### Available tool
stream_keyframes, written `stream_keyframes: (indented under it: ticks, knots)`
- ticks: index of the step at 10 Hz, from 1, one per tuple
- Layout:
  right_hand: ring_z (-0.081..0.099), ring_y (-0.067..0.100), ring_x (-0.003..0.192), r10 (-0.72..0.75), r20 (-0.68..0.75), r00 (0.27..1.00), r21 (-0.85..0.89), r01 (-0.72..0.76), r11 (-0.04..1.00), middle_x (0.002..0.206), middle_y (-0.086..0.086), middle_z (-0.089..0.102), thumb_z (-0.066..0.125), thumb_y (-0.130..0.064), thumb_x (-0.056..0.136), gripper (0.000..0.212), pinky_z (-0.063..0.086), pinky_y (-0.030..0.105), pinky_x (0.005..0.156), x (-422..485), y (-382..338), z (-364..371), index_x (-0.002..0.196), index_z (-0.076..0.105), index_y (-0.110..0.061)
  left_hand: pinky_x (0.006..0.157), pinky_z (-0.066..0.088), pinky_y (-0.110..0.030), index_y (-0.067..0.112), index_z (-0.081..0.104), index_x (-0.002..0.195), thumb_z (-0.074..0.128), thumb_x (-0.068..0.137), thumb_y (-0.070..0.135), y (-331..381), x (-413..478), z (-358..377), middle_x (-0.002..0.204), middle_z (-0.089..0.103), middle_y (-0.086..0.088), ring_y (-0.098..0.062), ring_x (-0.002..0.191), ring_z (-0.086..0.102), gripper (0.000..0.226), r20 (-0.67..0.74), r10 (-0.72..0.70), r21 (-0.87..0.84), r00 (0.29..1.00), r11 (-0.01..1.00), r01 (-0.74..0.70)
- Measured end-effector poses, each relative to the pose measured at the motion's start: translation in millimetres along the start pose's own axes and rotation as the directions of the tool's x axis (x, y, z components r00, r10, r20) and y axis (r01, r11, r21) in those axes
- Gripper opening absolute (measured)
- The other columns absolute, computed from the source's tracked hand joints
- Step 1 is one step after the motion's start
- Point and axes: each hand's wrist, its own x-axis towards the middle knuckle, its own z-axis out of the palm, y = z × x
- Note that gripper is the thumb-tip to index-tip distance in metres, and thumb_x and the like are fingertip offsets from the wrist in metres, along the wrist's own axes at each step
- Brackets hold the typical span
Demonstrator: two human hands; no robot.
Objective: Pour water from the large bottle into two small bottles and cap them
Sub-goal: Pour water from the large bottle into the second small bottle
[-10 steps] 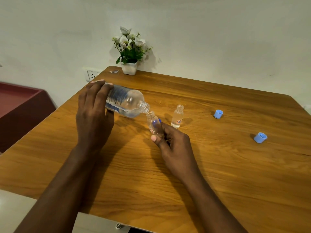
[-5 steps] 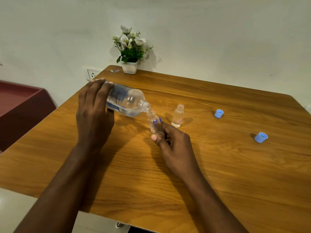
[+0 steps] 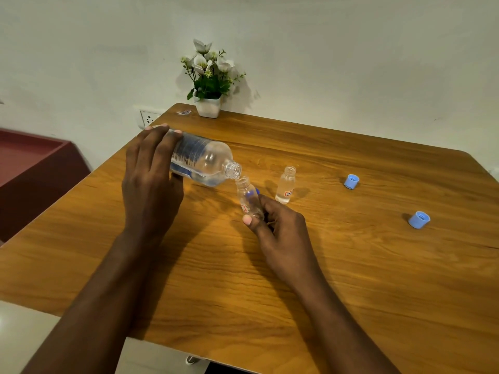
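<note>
Little has changed in the last second. Left hand (image 3: 151, 182) fingers (image 3: 162, 143) stay wrapped round the tilted large bottle (image 3: 202, 163), its mouth at the neck of the small bottle (image 3: 249, 198). Right hand (image 3: 278, 225) fingers (image 3: 248, 220) pinch that bottle's base over the table (image 3: 351, 265). Pour likely ongoing, and no capping yet: the second small bottle (image 3: 285, 186) stands near, and both blue caps (image 3: 351, 181) (image 3: 418, 219) lie well apart.

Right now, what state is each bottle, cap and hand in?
Large bottle: uncapped, tipped nearly flat.
Held small bottle: uncapped, tilted, mouth under the large bottle's.
Standing small bottle: uncapped, upright on table.
Far cap: off, lying loose.
Near cap: off, lying loose.
Left hand: grips large bottle.
Right hand: pinches held small bottle.
</note>
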Motion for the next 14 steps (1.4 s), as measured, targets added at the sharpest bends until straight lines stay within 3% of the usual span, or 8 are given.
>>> stream_keyframes:
  ticks: [9, 11, 14]
  knots:
    - [0.066, 0.006, 0.096, 0.006, 0.003, 1.0, 0.0, -0.006, 1.0, 0.105, -0.007, 0.072, 0.061, -0.03, 0.086, 0.035, 0.052, 0.037, 0.085, -0.3, -0.2, 0.2, 0.118, 0.067, -0.019, 0.106, 0.039, -0.041, 0.002, 0.05, 0.128, 0.061, 0.077, -0.012, -0.6, 0.7, -0.6, 0.131, 0.053, -0.021, -0.036, 0.126, 0.044, 0.054, -0.008, 0.006, 0.001, 1.0, 1.0, -0.006]
    - [0.064, 0.007, 0.082, 0.003, -0.002, 1.0, -0.004, -0.003, 1.0, 0.09, -0.008, 0.072, 0.061, -0.028, 0.085, 0.028, 0.051, 0.034, 0.075, 0.2, 1.7, 1.1, 0.11, 0.069, -0.019, 0.107, 0.039, -0.042, 0.001, 0.05, 0.128, 0.06, 0.077, -0.013, 0.0, 0.1, -0.6, 0.13, 0.053, -0.021, -0.036, 0.125, 0.045, 0.053, -0.014, 0.005, -0.001, 1.0, 1.0, -0.005]
    - [0.066, 0.013, 0.083, -0.008, -0.006, 1.0, 0.002, 0.008, 1.0, 0.09, -0.004, 0.072, 0.062, -0.025, 0.085, 0.024, 0.051, 0.04, 0.076, 0.3, 2.4, 1.3, 0.107, 0.069, -0.018, 0.107, 0.038, -0.041, 0.001, 0.051, 0.127, 0.06, 0.076, -0.014, -0.3, 1.1, -0.5, 0.13, 0.054, -0.021, -0.036, 0.125, 0.045, 0.054, -0.024, 0.01, 0.002, 1.0, 1.0, -0.01]
